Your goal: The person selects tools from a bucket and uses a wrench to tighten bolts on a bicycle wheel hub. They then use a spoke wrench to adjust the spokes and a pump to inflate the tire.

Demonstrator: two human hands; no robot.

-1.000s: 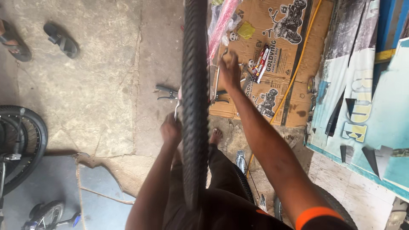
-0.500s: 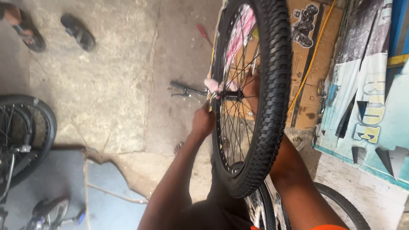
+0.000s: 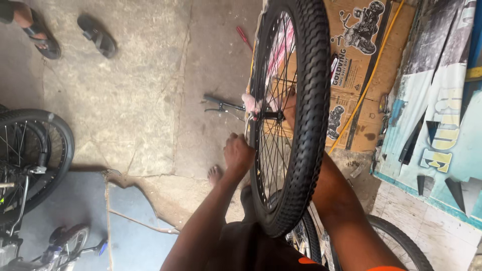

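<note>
Bicycle wheel (image 3: pixel 301 115) with a knobby black tyre is standing upright in front of the person, seen nearly edge-on, its thin spokes running in to a dark hub at the middle, with a pale pink wrapping showing through the spokes near the top. Left hand (image 3: pixel 238 153) is sitting just beside the rim on the wheel's left side, fingers curled into a loose fist; whether it is gripping the rim, a spoke or nothing at all is too hidden to tell. Right hand (image 3: pixel 289 108) is reaching in behind the tyre toward the hub, mostly covered by the tread, so its grasp cannot be made out either. Lying on the cracked concrete floor (image 3: pixel 140 100) just left of the hub is a pair of pliers (image 3: pixel 221 104), and a red-handled screwdriver (image 3: pixel 244 37) is resting farther up. Flattened cardboard (image 3: pixel 359 75) printed with bicycle drawings is lying beyond the wheel on the right, with a yellow cord (image 3: pixel 369 75) crossing it. A black sandal (image 3: pixel 98 35) is lying well apart at the upper left, and another bicycle's wheel (image 3: pixel 47 150) is standing at the left edge.
</note>
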